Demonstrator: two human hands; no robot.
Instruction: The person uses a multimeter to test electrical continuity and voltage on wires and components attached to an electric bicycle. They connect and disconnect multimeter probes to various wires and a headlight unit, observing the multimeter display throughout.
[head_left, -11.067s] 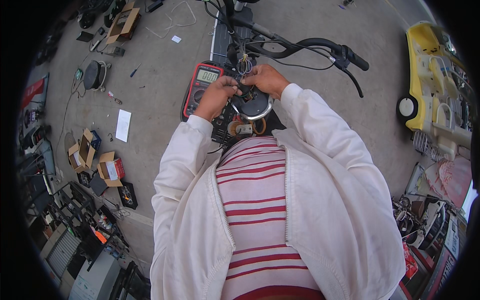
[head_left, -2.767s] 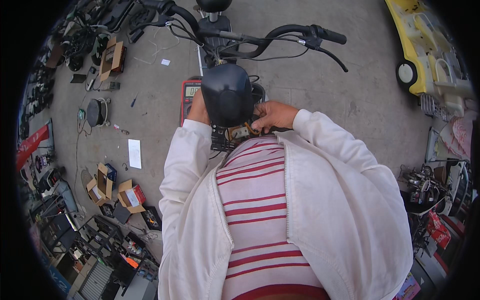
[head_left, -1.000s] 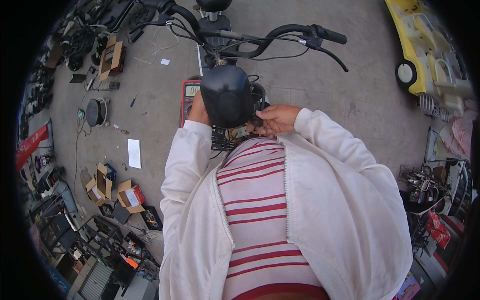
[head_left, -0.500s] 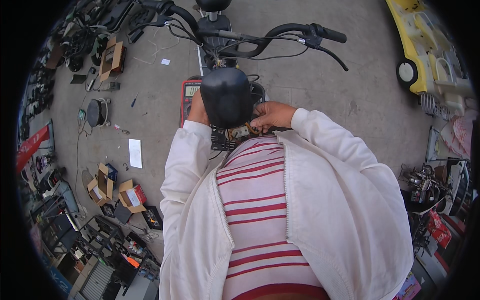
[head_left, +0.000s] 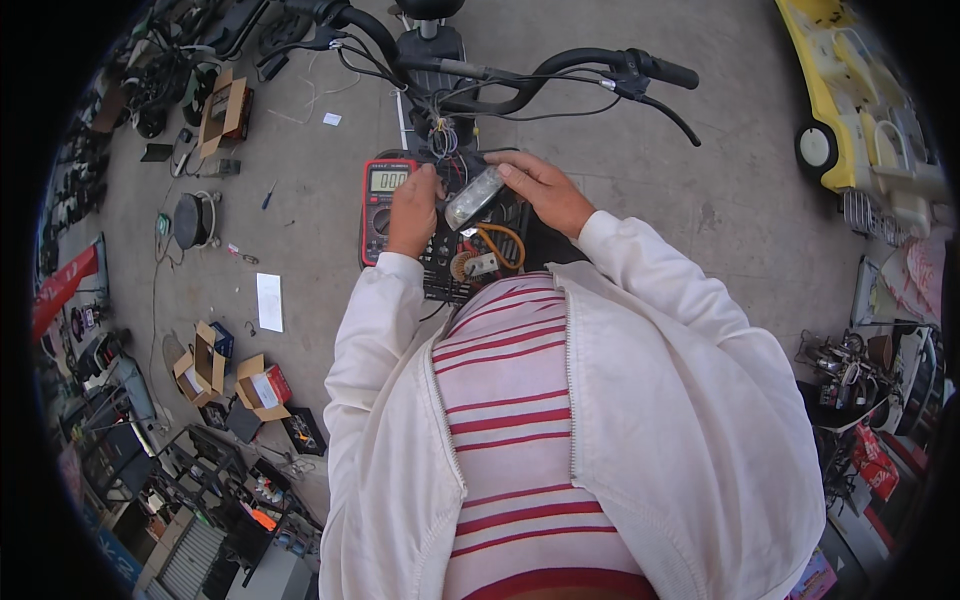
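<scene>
In front of me an electric bike's headlight point(head_left: 474, 201) is tilted, its clear lens showing. My right hand point(head_left: 550, 194) is closed on its upper right edge, thumb and fingers gripping the rim. My left hand point(head_left: 411, 214) is at the headlight's left, fingers pressed together; what they hold, if anything, is hidden. Beside that hand lies a red multimeter point(head_left: 377, 222) with a lit display, partly covered by the fingers. A copper-wound coil and white terminal block point(head_left: 482, 264) with a thick orange wire point(head_left: 519, 247) sit in the black front basket point(head_left: 437, 284). Thin wires point(head_left: 442, 137) hang above the headlight.
Black handlebars point(head_left: 530, 85) with brake levers and cables cross beyond my hands. On the floor at left lie a screwdriver point(head_left: 269, 195), a white sheet point(head_left: 269, 302), a round black stool point(head_left: 190, 222) and open cardboard boxes point(head_left: 225, 108). A yellow vehicle point(head_left: 830, 110) stands at far right.
The headlight has turned from its black back to its clear lens. My right hand has moved up onto its rim, and my left hand now shows beside it. The coil is more exposed.
</scene>
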